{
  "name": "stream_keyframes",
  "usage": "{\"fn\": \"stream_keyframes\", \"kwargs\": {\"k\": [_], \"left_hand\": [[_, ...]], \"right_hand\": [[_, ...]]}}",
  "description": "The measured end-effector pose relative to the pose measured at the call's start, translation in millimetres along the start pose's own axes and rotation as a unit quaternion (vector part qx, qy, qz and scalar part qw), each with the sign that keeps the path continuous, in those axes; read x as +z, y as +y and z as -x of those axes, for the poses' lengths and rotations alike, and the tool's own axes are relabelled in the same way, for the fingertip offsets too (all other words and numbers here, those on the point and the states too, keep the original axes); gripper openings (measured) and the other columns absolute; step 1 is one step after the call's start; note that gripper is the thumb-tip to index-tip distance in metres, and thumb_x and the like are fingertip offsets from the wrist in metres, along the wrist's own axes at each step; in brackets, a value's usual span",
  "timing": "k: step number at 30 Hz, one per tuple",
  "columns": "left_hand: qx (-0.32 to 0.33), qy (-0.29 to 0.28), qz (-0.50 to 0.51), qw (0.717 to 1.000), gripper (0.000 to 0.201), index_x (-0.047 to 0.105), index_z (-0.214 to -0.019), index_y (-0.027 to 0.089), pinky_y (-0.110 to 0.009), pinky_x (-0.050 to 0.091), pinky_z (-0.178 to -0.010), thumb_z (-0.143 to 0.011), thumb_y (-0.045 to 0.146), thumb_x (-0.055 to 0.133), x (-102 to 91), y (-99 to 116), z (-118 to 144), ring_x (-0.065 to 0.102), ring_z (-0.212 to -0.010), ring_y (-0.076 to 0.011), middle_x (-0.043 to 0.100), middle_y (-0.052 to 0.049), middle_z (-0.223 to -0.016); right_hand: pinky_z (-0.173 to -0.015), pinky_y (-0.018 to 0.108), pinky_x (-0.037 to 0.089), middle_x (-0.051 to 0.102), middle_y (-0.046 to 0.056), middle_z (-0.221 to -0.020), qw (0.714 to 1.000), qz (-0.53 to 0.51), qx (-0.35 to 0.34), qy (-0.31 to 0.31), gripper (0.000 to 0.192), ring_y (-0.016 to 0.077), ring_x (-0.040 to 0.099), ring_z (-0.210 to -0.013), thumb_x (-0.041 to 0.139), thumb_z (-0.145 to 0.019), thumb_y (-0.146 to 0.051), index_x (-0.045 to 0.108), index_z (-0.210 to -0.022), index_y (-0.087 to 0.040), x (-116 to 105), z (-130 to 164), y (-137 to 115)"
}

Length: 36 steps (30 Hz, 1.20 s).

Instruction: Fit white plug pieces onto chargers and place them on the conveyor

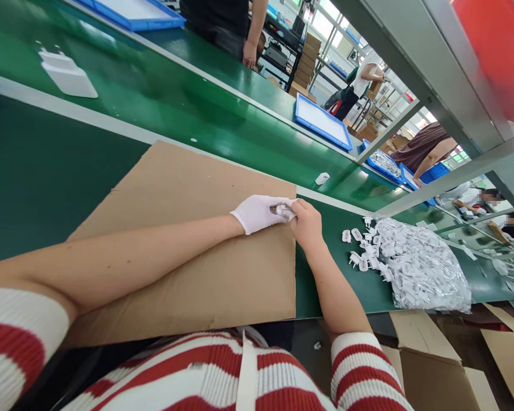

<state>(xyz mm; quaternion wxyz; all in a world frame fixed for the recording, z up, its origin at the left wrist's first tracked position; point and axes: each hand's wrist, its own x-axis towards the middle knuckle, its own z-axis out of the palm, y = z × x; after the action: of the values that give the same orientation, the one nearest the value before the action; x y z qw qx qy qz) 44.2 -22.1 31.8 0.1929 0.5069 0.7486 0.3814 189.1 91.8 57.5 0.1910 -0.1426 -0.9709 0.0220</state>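
Observation:
My left hand (pixel 259 214), in a white glove, is above the cardboard sheet (pixel 188 194) with its fingers curled. My bare right hand (pixel 307 224) meets it at the sheet's right edge, its thumb and fingers pinched together. Between the two hands is a small white piece (pixel 285 210), gripped by both; it blends with the glove, so its exact kind is hard to tell. To the right of my right hand, several loose white plug parts (pixel 364 251) lie beside a clear plastic bag (pixel 424 265) full of similar parts.
Beyond the cardboard runs a green conveyor belt (pixel 240 137) carrying a white plug adapter (pixel 67 73) and a small white part (pixel 322 178). Blue trays (pixel 323 123) line its far side, where people stand. A metal frame (pixel 454 171) rises at right; open cardboard boxes (pixel 432 365) sit below.

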Motion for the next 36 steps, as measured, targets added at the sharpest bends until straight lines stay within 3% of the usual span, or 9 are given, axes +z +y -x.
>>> {"fn": "stream_keyframes", "kwargs": {"k": [5, 11, 15, 19, 21, 24, 29, 33, 36], "left_hand": [[0.021, 0.018, -0.204, 0.979, 0.043, 0.079, -0.121, 0.022, -0.043, 0.053, -0.093, -0.099, 0.052, 0.057, -0.5, 5.0, 8.9, 0.073, -0.106, -0.0345, 0.078, -0.015, -0.110], [-0.024, -0.054, -0.115, 0.992, 0.048, 0.083, -0.110, 0.032, -0.034, 0.052, -0.094, -0.085, 0.069, 0.065, -16.3, -3.2, -12.4, 0.073, -0.108, -0.0303, 0.081, -0.004, -0.112], [-0.094, 0.044, -0.106, 0.989, 0.053, 0.083, -0.110, 0.025, -0.034, 0.051, -0.093, -0.083, 0.067, 0.065, -51.5, -21.1, -53.9, 0.071, -0.108, -0.0323, 0.080, -0.008, -0.115], [-0.147, 0.134, -0.129, 0.971, 0.055, 0.080, -0.115, 0.013, -0.035, 0.048, -0.091, -0.090, 0.057, 0.059, -85.7, -46.7, -94.2, 0.068, -0.106, -0.0308, 0.077, -0.015, -0.118], [-0.153, 0.128, -0.133, 0.971, 0.054, 0.078, -0.115, 0.009, -0.034, 0.047, -0.092, -0.091, 0.054, 0.059, -96.5, -57.7, -104.1, 0.067, -0.105, -0.0292, 0.077, -0.015, -0.118], [-0.169, 0.113, -0.140, 0.969, 0.066, 0.072, -0.124, 0.005, -0.035, 0.049, -0.096, -0.084, 0.056, 0.068, -102.9, -64.0, -105.0, 0.065, -0.111, -0.0324, 0.074, -0.017, -0.123], [-0.150, 0.319, -0.200, 0.914, 0.102, 0.043, -0.164, 0.013, -0.056, 0.043, -0.117, -0.076, 0.050, 0.078, -86.5, -42.4, -103.0, 0.048, -0.142, -0.0467, 0.042, -0.024, -0.168], [0.036, 0.138, -0.246, 0.959, 0.086, 0.044, -0.167, 0.025, -0.054, 0.037, -0.124, -0.086, 0.041, 0.071, -51.7, -14.4, -132.0, 0.045, -0.146, -0.0430, 0.033, -0.013, -0.177], [0.063, 0.015, -0.277, 0.959, 0.093, 0.046, -0.167, 0.028, -0.062, 0.034, -0.123, -0.080, 0.036, 0.077, -24.5, 0.5, -166.3, 0.036, -0.152, -0.0474, 0.013, -0.013, -0.184]], "right_hand": [[-0.071, 0.027, 0.043, 0.068, 0.004, -0.096, 0.997, -0.043, 0.068, -0.013, 0.026, 0.0209, 0.064, -0.088, 0.051, -0.082, -0.003, 0.065, -0.090, -0.023, 0.6, -1.1, -11.7], [-0.095, 0.033, 0.056, 0.074, 0.003, -0.121, 0.958, -0.243, 0.154, -0.017, 0.055, 0.0221, 0.072, -0.109, 0.064, -0.093, -0.019, 0.058, -0.147, -0.031, -16.2, 1.9, 10.6], [-0.105, 0.044, 0.053, 0.059, 0.016, -0.149, 0.950, 0.006, 0.305, -0.070, 0.055, 0.0347, 0.059, -0.139, 0.081, -0.087, -0.029, 0.065, -0.140, -0.023, -65.9, 26.9, 65.7], [-0.097, 0.045, 0.054, 0.071, 0.017, -0.126, 0.837, 0.118, 0.470, -0.255, 0.041, 0.0368, 0.070, -0.121, 0.083, -0.079, -0.013, 0.073, -0.118, -0.018, -90.3, 48.6, 111.6], [-0.091, 0.039, 0.054, 0.076, 0.014, -0.114, 0.828, 0.097, 0.476, -0.282, 0.032, 0.0320, 0.074, -0.110, 0.081, -0.077, -0.007, 0.074, -0.106, -0.018, -85.7, 49.9, 121.3], [-0.082, 0.033, 0.053, 0.078, 0.011, -0.107, 0.875, 0.029, 0.438, -0.204, 0.029, 0.0264, 0.074, -0.099, 0.085, -0.075, -0.014, 0.072, -0.101, -0.018, -69.3, 44.1, 120.1], [-0.074, 0.033, 0.055, 0.078, 0.006, -0.093, 0.909, -0.226, 0.349, -0.024, 0.047, 0.0223, 0.071, -0.081, 0.097, -0.058, -0.037, 0.073, -0.093, -0.019, -42.4, 27.5, 96.7], [-0.068, 0.032, 0.056, 0.076, 0.004, -0.080, 0.833, -0.430, 0.347, -0.022, 0.032, 0.0185, 0.068, -0.068, 0.091, -0.062, -0.031, 0.077, -0.088, -0.018, -25.9, 13.4, 80.1], [-0.066, 0.028, 0.055, 0.077, 0.003, -0.082, 0.753, -0.547, 0.366, -0.018, 0.036, 0.0145, 0.067, -0.068, 0.091, -0.063, -0.028, 0.079, -0.095, -0.018, -18.9, 8.9, 73.8]]}}
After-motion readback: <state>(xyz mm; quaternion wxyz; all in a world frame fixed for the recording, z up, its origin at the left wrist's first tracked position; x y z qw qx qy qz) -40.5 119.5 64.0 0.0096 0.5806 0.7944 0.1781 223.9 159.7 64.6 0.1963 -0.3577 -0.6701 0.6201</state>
